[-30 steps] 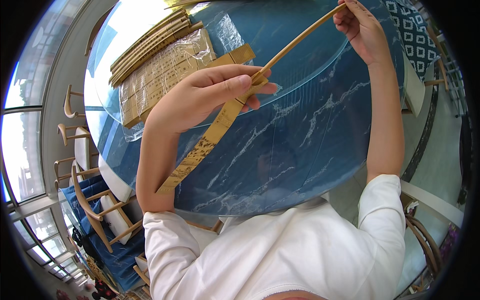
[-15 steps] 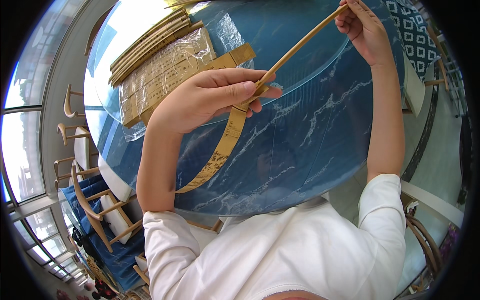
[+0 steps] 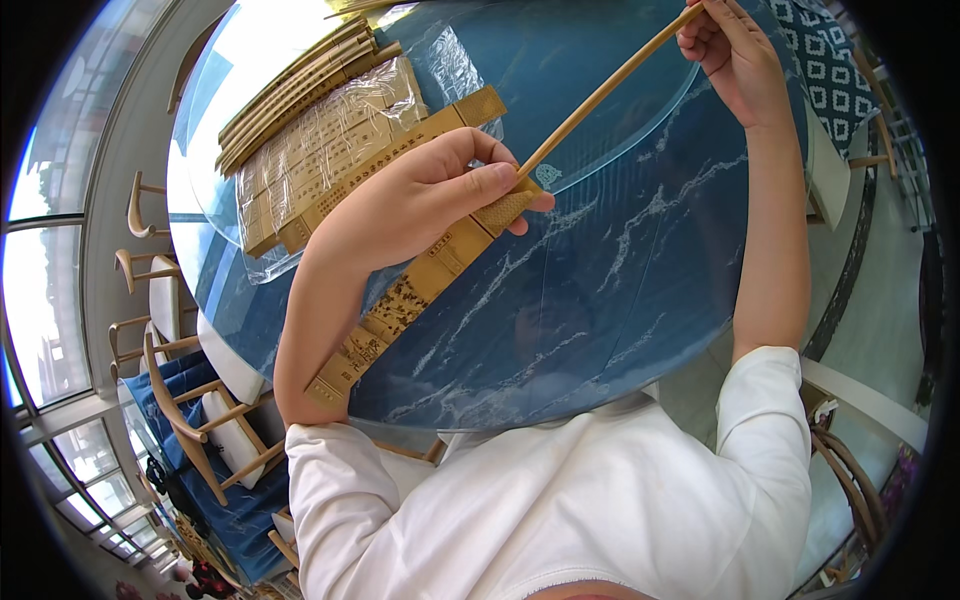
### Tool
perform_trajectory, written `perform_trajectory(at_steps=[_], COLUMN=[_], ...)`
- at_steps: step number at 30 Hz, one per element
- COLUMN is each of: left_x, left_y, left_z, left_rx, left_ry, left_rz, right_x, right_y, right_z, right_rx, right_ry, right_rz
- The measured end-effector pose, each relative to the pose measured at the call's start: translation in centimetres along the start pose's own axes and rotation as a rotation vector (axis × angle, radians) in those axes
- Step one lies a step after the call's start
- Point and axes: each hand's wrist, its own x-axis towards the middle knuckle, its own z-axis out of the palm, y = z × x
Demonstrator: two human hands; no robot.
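Observation:
My right hand (image 3: 735, 50) is at the far right with its fingers closed round the upper end of a slim wooden chopstick (image 3: 610, 88). The stick slants down to my left hand (image 3: 420, 195), where its lower end meets the thumb. Pinched in that left hand is a long, flat gold paper chopstick sleeve (image 3: 425, 280) with dark printing. Its broad face shows, and it runs down along my left forearm. Whether the stick's lower end lies inside the sleeve is hidden by my fingers. Both hands are above the blue marbled table (image 3: 580, 290).
Beyond my left hand lies a stack of flat gold sleeves (image 3: 330, 150) in clear plastic. Several rolled or filled gold sleeves (image 3: 295, 95) rest on it. A crumpled clear wrapper (image 3: 455, 65) is beside them. Wooden chairs (image 3: 215, 425) stand at the left, a patterned cloth (image 3: 825, 70) at the right.
The gold sleeve has turned from a narrow, curved edge to a flat, broad face. My left fingers have shifted on it; my right hand has barely moved.

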Motion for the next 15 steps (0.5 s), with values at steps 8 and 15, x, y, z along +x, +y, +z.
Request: perform_trajectory(at_steps=[8, 15], left_x=[0.02, -0.03], left_y=[0.70, 0.85], left_z=[0.01, 0.89], left_rx=[0.201, 0.127], left_ry=[0.047, 0.154], left_rz=[-0.070, -0.029], right_x=[0.05, -0.12], right_y=[0.32, 0.54], right_z=[-0.39, 0.13], right_rx=[-0.001, -0.105], right_ry=[-0.038, -0.070], right_rz=[-0.023, 0.016])
